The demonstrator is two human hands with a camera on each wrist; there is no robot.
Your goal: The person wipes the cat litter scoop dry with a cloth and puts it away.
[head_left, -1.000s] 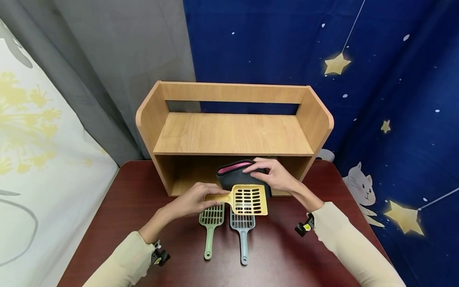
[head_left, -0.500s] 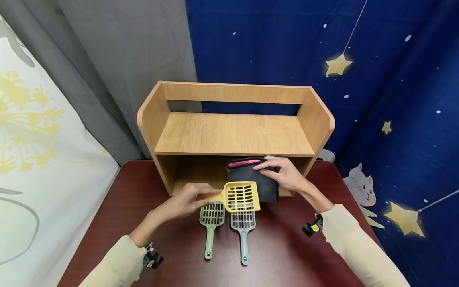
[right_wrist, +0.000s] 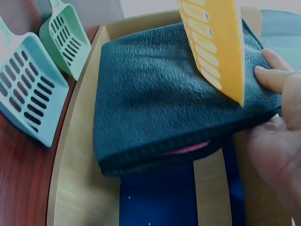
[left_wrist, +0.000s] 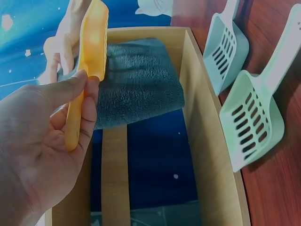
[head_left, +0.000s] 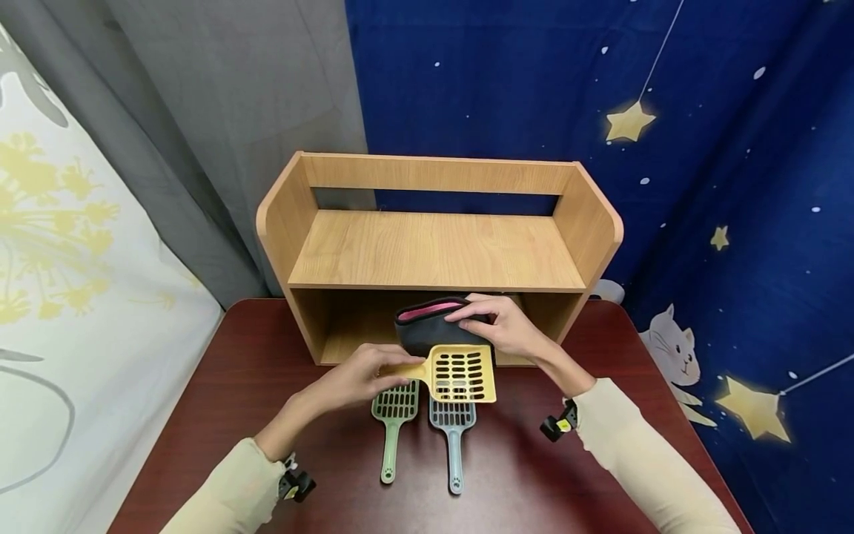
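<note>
My left hand (head_left: 360, 374) pinches the handle of a yellow slotted litter scoop (left_wrist: 94, 40), its blade pointing right. Behind the blade, my right hand (head_left: 500, 324) grips a folded dark grey towel (head_left: 427, 334) by its right end, thumb on one side and fingers on the other. Pink lining shows along the towel's open fold. In the right wrist view the blade's edge overlaps the towel (right_wrist: 150, 94); whether they touch I cannot tell. Below, a green litter scoop (head_left: 390, 451) and a blue litter scoop (head_left: 455, 460) lie side by side, handles toward me.
A two-level wooden shelf (head_left: 434, 248) stands at the back of the dark red table (head_left: 534, 475). Its lower compartment opens just behind the towel. Grey, white and star-patterned blue curtains (head_left: 480, 89) hang around the table.
Half a second ago the towel was farther right and the yellow scoop farther left. Now the towel has come left and the scoop right, close to their positions one second ago.
</note>
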